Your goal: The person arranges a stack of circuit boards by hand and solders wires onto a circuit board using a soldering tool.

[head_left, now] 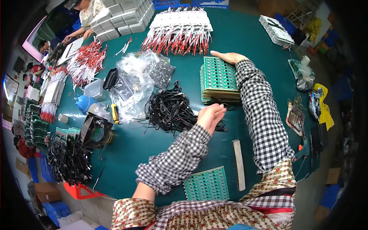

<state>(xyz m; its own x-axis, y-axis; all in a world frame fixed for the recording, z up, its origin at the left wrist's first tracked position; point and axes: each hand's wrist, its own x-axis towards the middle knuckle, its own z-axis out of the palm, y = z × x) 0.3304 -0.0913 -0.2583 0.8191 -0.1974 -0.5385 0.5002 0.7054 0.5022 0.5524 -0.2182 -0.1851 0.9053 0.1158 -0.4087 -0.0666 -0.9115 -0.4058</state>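
Green laminate, layered into a neat stack of circuit boards point(220, 74), near the middle of the table point(241, 30), between both hands. Stands with edges roughly flush, perhaps for stability. At the far edge, right hand point(232, 58), nearly flat, fingers stretched to the left, nothing visibly grasped; seems to rest as a stop there, likely to keep the layers from sliding. Near the closer side, left hand point(211, 117), open, fingers straight and held together, also with nothing visibly in grip; probably serves as the opposite guard, though cannot tell about contact with the boards. Just left, black cables point(168, 107) in a loose heap, some strands trailing past the left hand, presumably for short reach. Close to the body, a single green panel point(207, 184), flat and well apart from the pile, perhaps for handy access. Beside, a long pale bar point(238, 165), pointing away from the body, possibly to take little room. Beyond the boards, to the left, white strips point(178, 21) with red-tipped wires point(178, 44) all toward the near side, apparently against tangling.
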